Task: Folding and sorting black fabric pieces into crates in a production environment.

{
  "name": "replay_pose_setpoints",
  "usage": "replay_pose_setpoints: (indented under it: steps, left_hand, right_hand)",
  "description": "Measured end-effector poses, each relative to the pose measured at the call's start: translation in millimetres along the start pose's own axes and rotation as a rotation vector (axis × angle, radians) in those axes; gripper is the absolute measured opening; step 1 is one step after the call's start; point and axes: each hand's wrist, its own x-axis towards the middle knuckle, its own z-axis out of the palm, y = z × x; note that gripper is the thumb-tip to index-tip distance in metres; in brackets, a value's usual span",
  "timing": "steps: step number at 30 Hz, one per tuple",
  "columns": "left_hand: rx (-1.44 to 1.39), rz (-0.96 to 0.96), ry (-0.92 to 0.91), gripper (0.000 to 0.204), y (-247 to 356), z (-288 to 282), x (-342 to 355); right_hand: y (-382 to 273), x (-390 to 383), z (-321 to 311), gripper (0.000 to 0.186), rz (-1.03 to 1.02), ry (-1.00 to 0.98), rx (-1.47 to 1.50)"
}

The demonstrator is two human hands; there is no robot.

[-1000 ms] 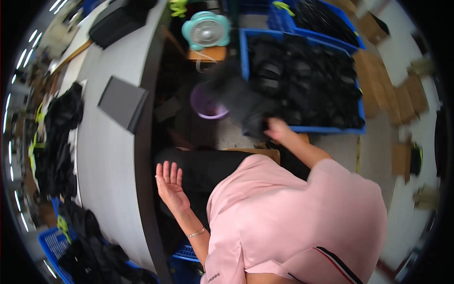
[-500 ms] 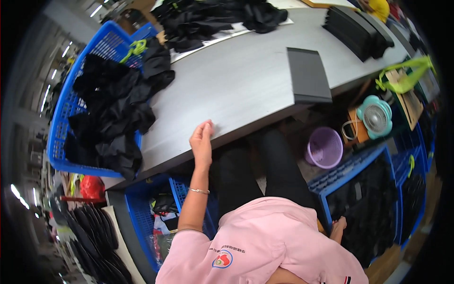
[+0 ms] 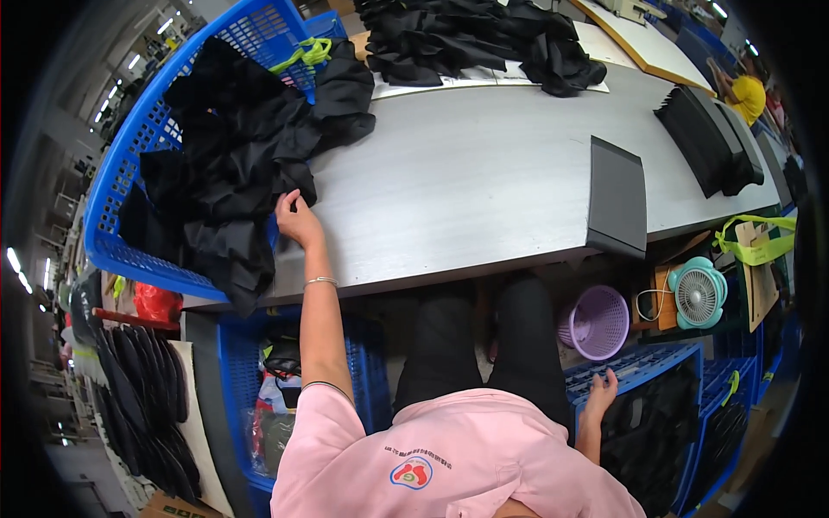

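My left hand [image 3: 300, 223] is at the right edge of a heap of black fabric pieces [image 3: 233, 147], its fingers bent and a little apart at the cloth. Whether the fingertips touch the fabric is hard to tell. The heap fills a large blue plastic basket [image 3: 102, 229] on the left of the table and spills over its rim. Low on the right, my right hand [image 3: 598, 401] is raised with fingers apart and nothing in it. It is beside a blue crate [image 3: 635, 361] that holds more black material [image 3: 648, 432].
On the grey table [image 3: 466, 173] lie a dark grey panel [image 3: 617, 194] and a stack of black pieces [image 3: 704, 142]. More black cloth [image 3: 475, 39] lies at the back. A purple basket [image 3: 596, 324] and a teal fan [image 3: 698, 292] stand below right. A person in yellow [image 3: 744, 95] sits far right.
My left hand has moved left from the table's front edge to the black fabric. My right hand has risen from beside the crate's contents. The view has shifted too.
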Motion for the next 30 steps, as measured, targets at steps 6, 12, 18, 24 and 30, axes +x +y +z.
replay_pose_setpoints:
  steps: [6,12,18,24,30]
  left_hand:
    - [-0.493,-0.333,-0.44,0.005,25,-17,-31]
    - [-0.887,-0.633,-0.793,0.006,126,-65,-125]
    - [-1.245,-0.879,-1.158,0.012,187,-106,-179]
    - [-1.398,-1.01,-1.166,0.016,189,-110,-168]
    - [-1.475,-1.014,-1.139,0.016,200,-108,-167]
  right_hand:
    - [-128,-65,98,0.033,-0.703,-0.378,-0.116]
    - [-209,-119,196,0.052,-0.867,-0.673,0.043]
    - [-246,-92,251,0.055,-0.496,-0.788,0.233]
    - [-243,-80,250,0.037,-0.836,-0.493,0.225]
    - [-271,-86,220,0.014,-0.602,-0.522,0.461]
